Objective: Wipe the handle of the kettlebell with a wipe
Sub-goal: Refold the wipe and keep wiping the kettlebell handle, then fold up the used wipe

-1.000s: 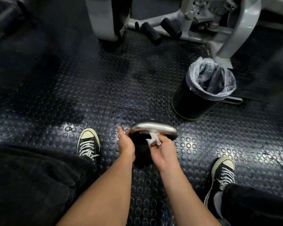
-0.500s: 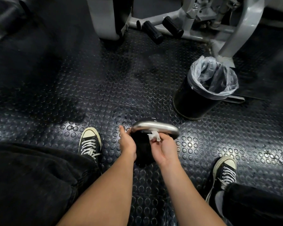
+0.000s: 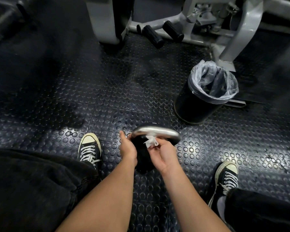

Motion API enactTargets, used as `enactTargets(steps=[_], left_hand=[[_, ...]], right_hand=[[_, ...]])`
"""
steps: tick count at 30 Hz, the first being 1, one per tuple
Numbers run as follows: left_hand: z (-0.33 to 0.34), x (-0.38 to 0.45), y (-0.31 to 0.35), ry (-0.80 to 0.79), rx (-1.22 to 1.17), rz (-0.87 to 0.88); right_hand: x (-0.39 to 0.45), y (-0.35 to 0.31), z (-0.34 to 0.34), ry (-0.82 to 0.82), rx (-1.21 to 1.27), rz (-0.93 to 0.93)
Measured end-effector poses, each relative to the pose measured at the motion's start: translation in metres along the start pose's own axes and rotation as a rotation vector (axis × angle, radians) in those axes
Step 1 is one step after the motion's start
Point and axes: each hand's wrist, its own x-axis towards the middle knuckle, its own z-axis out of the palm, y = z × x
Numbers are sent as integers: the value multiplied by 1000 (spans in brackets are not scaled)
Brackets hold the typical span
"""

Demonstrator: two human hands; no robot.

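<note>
A black kettlebell (image 3: 141, 158) with a shiny silver handle (image 3: 157, 130) stands on the studded rubber floor between my feet. My left hand (image 3: 128, 148) grips the left side of the kettlebell, just under the handle's left end. My right hand (image 3: 164, 154) pinches a small crumpled white wipe (image 3: 151, 141) and presses it up against the underside of the handle near its middle. The lower body of the kettlebell is partly hidden behind both hands.
A black bin (image 3: 203, 97) lined with a clear bag stands to the far right. Grey gym machine frames (image 3: 233, 34) with black foot pegs (image 3: 152, 36) stand at the back. My two sneakers (image 3: 90, 148) (image 3: 226, 178) flank the kettlebell.
My right hand has shifted the wipe slightly along the underside of the handle. The left hand keeps its hold and the kettlebell stays in place.
</note>
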Motion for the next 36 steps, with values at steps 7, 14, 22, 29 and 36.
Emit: enactTargets(steps=[7, 14, 22, 29, 36], left_hand=[[-3, 10, -7, -17, 7, -8], [-2, 7, 5, -37, 116, -5], [59, -139, 119, -2, 390, 732], [108, -222, 175, -709, 668, 932], [117, -274, 227, -705, 701, 1129]], right_hand=[[-12, -27, -5, -28, -214, 101], [-40, -60, 0, -70, -395, 36], [-88, -118, 58, -222, -603, -324], [-135, -166, 117, -315, -698, -617], [-183, -197, 151, -519, -667, -670]])
